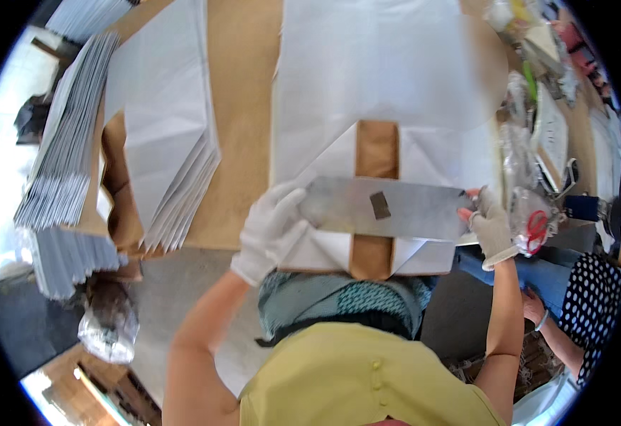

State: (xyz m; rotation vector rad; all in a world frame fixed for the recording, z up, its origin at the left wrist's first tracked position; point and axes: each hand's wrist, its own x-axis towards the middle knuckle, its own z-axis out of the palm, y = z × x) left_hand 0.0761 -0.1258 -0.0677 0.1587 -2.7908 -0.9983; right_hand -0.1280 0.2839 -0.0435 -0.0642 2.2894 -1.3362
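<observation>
A flat grey rectangular plate [424,209], dull and slightly shiny with a small dark patch in its middle, lies level between my hands. My left hand [273,231], in a white glove, grips its left end. At the right end my right hand [492,226] closes on the plate, its glove leaving some fingertips bare. Beneath the plate is a large white paper bag [381,71] whose near end is spread into folded flaps. Its brown inside [377,150] shows above and below the plate, which hides the middle of the folds.
White folded paper bags [161,92] lie fanned on the brown table [243,128] at left, beside a thick stack [69,135]. Plastic bags, red-handled scissors [536,231] and other clutter line the right side. A person in a dotted sleeve [595,302] sits close at right.
</observation>
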